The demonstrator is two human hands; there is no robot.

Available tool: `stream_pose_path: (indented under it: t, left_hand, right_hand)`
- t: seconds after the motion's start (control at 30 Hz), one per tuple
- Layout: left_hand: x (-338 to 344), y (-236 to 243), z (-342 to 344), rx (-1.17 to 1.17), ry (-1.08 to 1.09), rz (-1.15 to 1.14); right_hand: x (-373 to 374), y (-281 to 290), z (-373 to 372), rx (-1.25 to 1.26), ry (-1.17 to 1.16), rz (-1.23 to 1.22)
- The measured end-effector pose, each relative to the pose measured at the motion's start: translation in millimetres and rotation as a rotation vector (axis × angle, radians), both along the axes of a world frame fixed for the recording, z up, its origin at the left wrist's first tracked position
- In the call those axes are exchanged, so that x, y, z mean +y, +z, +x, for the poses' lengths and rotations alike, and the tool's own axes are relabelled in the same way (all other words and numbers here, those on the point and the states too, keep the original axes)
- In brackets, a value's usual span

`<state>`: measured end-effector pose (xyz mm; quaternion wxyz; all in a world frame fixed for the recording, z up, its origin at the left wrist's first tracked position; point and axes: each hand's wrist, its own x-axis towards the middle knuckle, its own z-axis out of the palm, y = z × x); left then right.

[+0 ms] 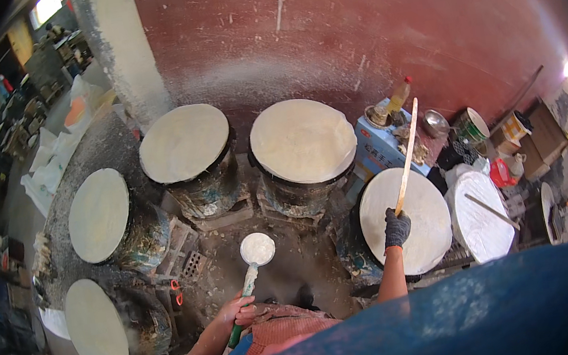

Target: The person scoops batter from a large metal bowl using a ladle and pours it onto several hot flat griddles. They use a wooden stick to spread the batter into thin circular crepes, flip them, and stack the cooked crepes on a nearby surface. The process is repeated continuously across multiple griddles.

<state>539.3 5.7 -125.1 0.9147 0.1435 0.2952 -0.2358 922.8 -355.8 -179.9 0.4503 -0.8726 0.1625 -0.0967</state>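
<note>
In my bare left hand [240, 310] is the green end of a ladle's handle. The ladle [258, 249] has a round bowl full of white batter, held out over the floor between the stoves. My right hand [397, 228], in a dark grey glove, grips a long flat wooden stick [408, 156] that slants up and away. Beneath that hand a pale round sheet of batter [424, 234] covers the top of the right-hand drum stove [356, 248]. Whether the stick touches the sheet I cannot tell. Similar pale rounds cover the far middle stove [303, 141] and the far left stove [185, 143].
Two more covered stoves [99, 216] curve round on my left. A red wall [350, 30] rises behind. Right of the far middle stove, a blue box [378, 146] bears a bottle [400, 97] and a bowl. A white-covered round surface [480, 217] with a rod across it adjoins the right-hand stove.
</note>
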Motion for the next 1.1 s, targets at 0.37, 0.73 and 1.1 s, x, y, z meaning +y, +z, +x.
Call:
stream_pose_path:
  t: [0.37, 0.73, 1.1]
  left_hand:
    - [6.7, -31.7, 4.6, 0.018, -0.112, -0.124]
    - [95.7, -20.5, 105.9, 0.16, -0.415, -0.11]
    - [-34.5, 24.3, 80.5, 0.146, -0.483, -0.227]
  right_hand:
    - [95.2, 2.4, 32.5, -0.126, 0.42, 0.108]
    - [6.0, -1.0, -196.4, 0.324, 0.031, -0.183]
    - [-159.2, -14.3, -409.1, 0.087, -0.664, -0.237]
